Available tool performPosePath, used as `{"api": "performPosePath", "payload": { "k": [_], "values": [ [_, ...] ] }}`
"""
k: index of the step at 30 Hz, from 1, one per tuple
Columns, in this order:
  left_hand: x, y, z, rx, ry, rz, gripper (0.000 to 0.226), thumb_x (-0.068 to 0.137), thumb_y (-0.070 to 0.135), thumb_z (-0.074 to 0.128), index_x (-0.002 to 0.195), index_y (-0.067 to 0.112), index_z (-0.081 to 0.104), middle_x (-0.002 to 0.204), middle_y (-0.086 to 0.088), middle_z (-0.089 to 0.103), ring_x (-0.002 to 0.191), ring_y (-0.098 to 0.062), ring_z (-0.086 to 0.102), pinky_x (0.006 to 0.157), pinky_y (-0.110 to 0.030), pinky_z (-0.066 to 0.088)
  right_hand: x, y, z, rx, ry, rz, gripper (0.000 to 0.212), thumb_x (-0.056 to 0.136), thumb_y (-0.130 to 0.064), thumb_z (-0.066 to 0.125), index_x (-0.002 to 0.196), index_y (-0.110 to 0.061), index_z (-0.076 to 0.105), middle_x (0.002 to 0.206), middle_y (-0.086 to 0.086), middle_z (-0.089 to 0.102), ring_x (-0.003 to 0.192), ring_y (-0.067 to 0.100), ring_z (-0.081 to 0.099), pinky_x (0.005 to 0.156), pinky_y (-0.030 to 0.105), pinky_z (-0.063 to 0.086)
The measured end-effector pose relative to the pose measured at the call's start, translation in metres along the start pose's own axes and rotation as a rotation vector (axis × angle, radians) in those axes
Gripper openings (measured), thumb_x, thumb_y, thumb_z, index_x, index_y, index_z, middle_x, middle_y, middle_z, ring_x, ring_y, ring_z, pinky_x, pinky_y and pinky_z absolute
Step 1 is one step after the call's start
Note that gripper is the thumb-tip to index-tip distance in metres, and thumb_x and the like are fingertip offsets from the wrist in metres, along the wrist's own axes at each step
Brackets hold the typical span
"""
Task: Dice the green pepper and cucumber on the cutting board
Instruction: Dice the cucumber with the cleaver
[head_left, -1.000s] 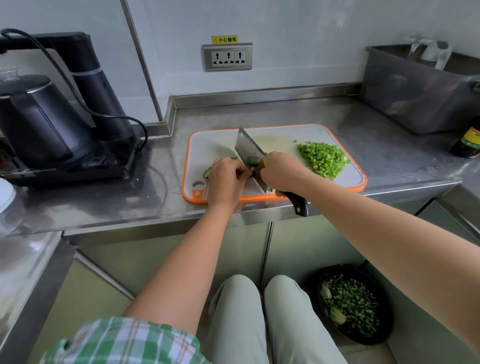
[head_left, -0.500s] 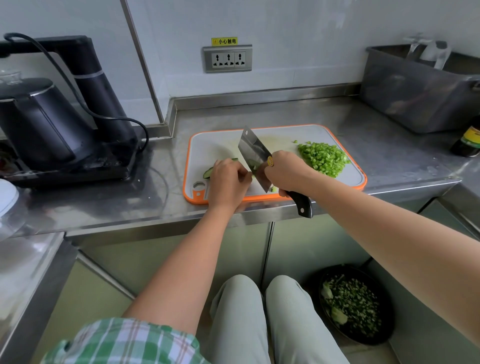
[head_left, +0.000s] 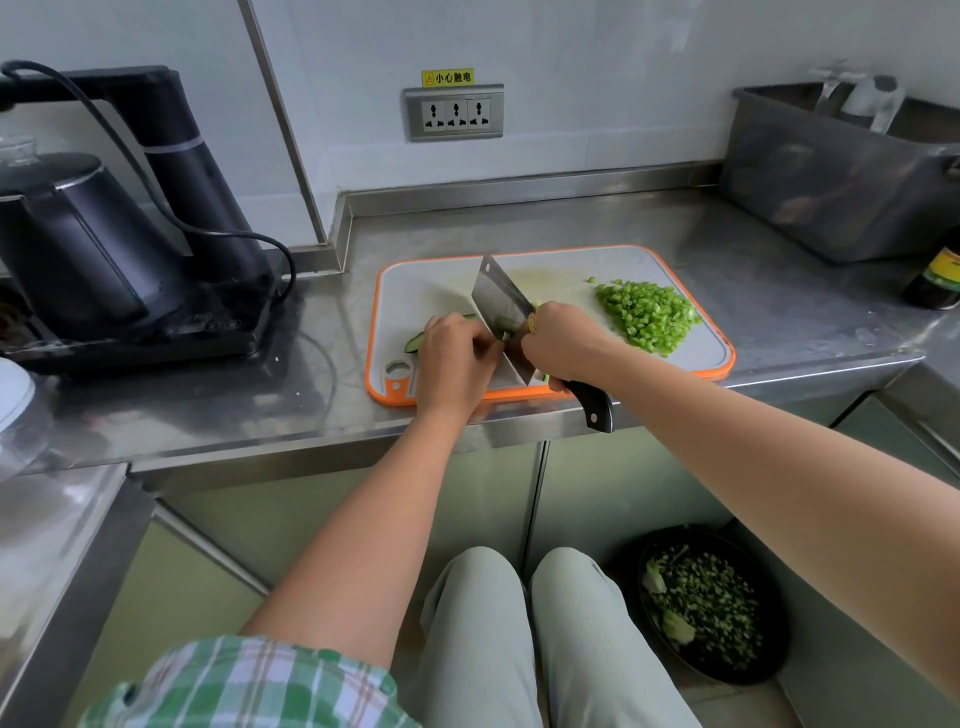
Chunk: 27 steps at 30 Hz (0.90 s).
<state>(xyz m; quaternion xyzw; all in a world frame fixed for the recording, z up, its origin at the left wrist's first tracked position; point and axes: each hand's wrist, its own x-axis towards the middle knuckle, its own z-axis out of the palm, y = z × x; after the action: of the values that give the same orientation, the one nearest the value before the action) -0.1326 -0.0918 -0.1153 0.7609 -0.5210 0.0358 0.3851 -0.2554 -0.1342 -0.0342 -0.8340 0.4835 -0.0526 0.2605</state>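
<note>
Bowl (head_left: 709, 605) of chopped greens on the floor. Left hand (head_left: 454, 358) curled, pinning cucumber (head_left: 413, 343) on the near-left of the board (head_left: 711, 358). Right hand (head_left: 563, 345) grips the knife (head_left: 501, 306), blade against left fingers. Diced pepper (head_left: 647, 314) heaped at board's right. Board on worktop (head_left: 311, 395).

The counter (head_left: 519, 218) under the cutting board (head_left: 421, 291) is gleaming, lightly scuffed steel. The board looks matt plastic, the cleaver (head_left: 501, 304) on it polished metal, the kettle (head_left: 78, 249) left of it matt black.
</note>
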Motion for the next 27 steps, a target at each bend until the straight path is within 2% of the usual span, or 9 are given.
{"api": "performPosePath", "payload": {
  "k": [3,7,11,14,17,20,24,27],
  "values": [
    [-0.001,0.001,-0.001,0.038,-0.021,0.058,0.009,0.082,0.019,0.066,0.080,0.019,0.075,0.081,-0.003,0.063,0.083,-0.023,0.049,0.068,-0.023,0.027,0.006,0.011,-0.004,0.023,0.059,0.029,0.017,0.088,0.001,0.037,0.073,-0.006,0.039,0.057,0.011,0.052,0.037,0.020,0.052,0.037,0.022,0.039],
    [-0.001,0.004,-0.002,0.077,-0.027,0.102,0.013,0.086,0.022,0.065,0.091,0.021,0.077,0.085,-0.006,0.063,0.088,-0.026,0.050,0.069,-0.029,0.035,0.008,0.025,-0.011,0.201,0.061,0.053,0.010,0.089,-0.002,0.037,0.080,-0.005,0.042,0.059,0.013,0.051,0.036,0.021,0.051,0.039,0.020,0.039],
    [-0.003,0.009,-0.002,0.104,-0.004,0.159,0.022,0.086,0.017,0.064,0.106,0.019,0.073,0.090,-0.004,0.063,0.092,-0.026,0.052,0.076,-0.033,0.043,0.010,0.035,-0.024,0.282,0.084,0.076,0.009,0.089,-0.003,0.037,0.083,-0.005,0.043,0.058,0.014,0.050,0.034,0.020,0.049,0.037,0.018,0.036],
    [-0.005,0.013,-0.001,0.142,-0.008,0.271,0.032,0.084,0.015,0.066,0.115,0.022,0.070,0.088,-0.005,0.059,0.089,-0.027,0.051,0.074,-0.034,0.046,0.012,0.043,-0.030,0.335,0.105,0.105,0.007,0.090,-0.004,0.038,0.086,-0.006,0.043,0.060,0.013,0.049,0.030,0.018,0.047,0.039,0.019,0.037],
    [-0.003,0.014,0.002,0.182,-0.058,0.317,0.030,0.085,0.021,0.067,0.115,0.023,0.070,0.089,-0.005,0.058,0.090,-0.027,0.051,0.073,-0.035,0.048,0.014,0.051,-0.033,0.391,0.119,0.113,0.013,0.092,-0.006,0.039,0.079,-0.008,0.040,0.061,0.011,0.045,0.026,0.014,0.045,0.039,0.020,0.037],
    [0.003,0.019,0.000,0.157,-0.077,0.258,0.024,0.088,0.022,0.063,0.111,0.020,0.071,0.094,-0.004,0.060,0.096,-0.026,0.050,0.079,-0.037,0.046,0.013,0.056,-0.038,0.418,0.148,0.107,0.013,0.092,-0.007,0.039,0.080,-0.008,0.041,0.062,0.010,0.045,0.025,0.012,0.044,0.038,0.020,0.037],
    [0.027,0.030,0.000,0.143,-0.102,0.272,0.029,0.090,0.005,0.054,0.109,0.017,0.072,0.103,-0.004,0.066,0.098,-0.028,0.051,0.084,-0.037,0.044,0.014,0.062,-0.046,0.441,0.160,0.126,0.011,0.090,-0.006,0.036,0.080,-0.009,0.040,0.060,0.008,0.044,0.024,0.012,0.044,0.035,0.015,0.034],
    [0.046,0.040,0.009,0.188,-0.237,0.326,0.044,0.086,-0.006,0.048,0.117,0.017,0.069,0.120,-0.002,0.066,0.108,-0.028,0.050,0.091,-0.036,0.041,0.016,0.066,-0.050,0.424,0.162,0.118,0.008,0.089,-0.007,0.036,0.087,-0.006,0.044,0.056,0.010,0.047,0.023,0.012,0.044,0.033,0.014,0.033]
  ]
}}
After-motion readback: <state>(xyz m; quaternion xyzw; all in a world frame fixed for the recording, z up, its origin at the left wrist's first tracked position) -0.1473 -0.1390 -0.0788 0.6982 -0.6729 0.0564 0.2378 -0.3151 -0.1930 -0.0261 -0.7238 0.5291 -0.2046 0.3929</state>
